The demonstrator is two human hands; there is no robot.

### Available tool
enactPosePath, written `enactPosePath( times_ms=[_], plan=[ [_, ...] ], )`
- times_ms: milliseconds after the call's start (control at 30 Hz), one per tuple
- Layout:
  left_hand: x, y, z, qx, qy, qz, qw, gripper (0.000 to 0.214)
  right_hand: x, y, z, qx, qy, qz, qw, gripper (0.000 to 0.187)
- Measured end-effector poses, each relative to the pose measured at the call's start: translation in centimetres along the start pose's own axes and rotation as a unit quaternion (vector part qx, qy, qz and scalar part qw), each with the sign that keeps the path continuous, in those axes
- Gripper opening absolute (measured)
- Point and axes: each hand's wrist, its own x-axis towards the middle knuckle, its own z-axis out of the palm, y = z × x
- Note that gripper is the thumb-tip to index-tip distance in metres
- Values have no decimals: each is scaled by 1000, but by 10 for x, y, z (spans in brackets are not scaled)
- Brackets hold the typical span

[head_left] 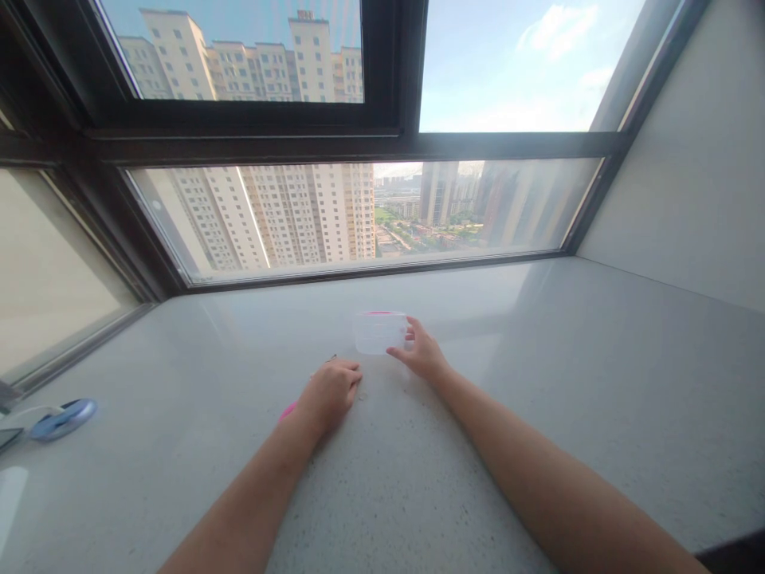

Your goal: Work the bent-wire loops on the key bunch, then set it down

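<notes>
A clear plastic container (pixel 374 335) with a pink line along its far rim stands upright on the pale speckled sill. My right hand (pixel 423 351) grips its right side, thumb at the front and fingers around the edge. Nearer and to the left, my left hand (pixel 335 391) rests low on the surface, fingers curled together; what they hold, if anything, is hidden. A small dark tip (pixel 333 358) pokes out just beyond its knuckles, too small to name. Part of a bright pink object (pixel 288 410) shows beside my left wrist, the remainder covered by it.
At the far left lies a blue oval device (pixel 64 419) with a white cable, beside a dark flat edge (pixel 9 438). Dark window frames (pixel 382 149) border the back of the sill (pixel 567 414). A white wall (pixel 687 183) closes the right side.
</notes>
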Motion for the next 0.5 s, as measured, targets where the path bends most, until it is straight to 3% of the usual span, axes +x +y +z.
enactPosePath(
  times_ms=[167,300,400,500],
  plan=[
    [-1,0,-11,43,22,12,999,24,-1,-2,-2,10,7,8,1000,88],
    [-7,17,-45,71,97,73,990,24,-1,-5,-8,-9,55,-9,998,88],
    [-37,31,-76,46,210,109,971,21,1,-15,-19,-41,134,-50,989,79],
    [-94,37,-96,5,286,73,956,28,2,-34,-45,-39,218,-95,970,64]
  ],
)
